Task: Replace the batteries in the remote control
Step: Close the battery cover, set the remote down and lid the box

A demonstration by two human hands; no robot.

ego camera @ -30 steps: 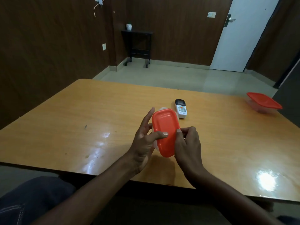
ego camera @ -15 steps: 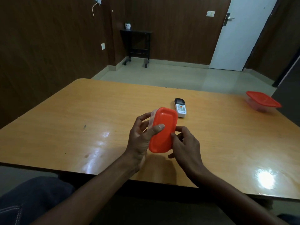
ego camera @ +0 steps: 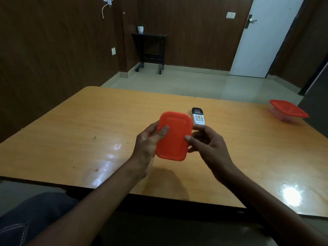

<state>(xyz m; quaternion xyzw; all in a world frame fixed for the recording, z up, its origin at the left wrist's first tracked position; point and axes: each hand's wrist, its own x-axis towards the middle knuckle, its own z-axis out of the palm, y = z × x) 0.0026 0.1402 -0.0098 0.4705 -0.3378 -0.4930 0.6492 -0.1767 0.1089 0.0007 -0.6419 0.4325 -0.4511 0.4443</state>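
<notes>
We held a small box with an orange lid (ego camera: pixel 173 136) above the table (ego camera: pixel 92 125), its lid turned toward the camera. The lid was a smooth, matte plastic rectangle with rounded corners and a faint raised border inside its edge. The body under it was hidden, so we could not tell what the box contained.

The table was glossy orange-brown wood grain, with bright glare patches near its front edge. On it, just beyond the box, lay the remote control (ego camera: pixel 198 116): a slim white bar, face up, with a dark screen at the far end and rows of small keys, one of them orange. Its back and battery cover faced down, out of sight.

Far to the right sat a second container (ego camera: pixel 288 110), a clear tub under a red-orange square lid. Its contents did not show.

Our left hand (ego camera: pixel 148 144) gripped the box from the left, thumb laid across the lid and fingers curled behind. Our right hand (ego camera: pixel 206 142) pinched the right edge, thumb tip on the rim and fingers bent behind it. Both forearms reached in from below.
</notes>
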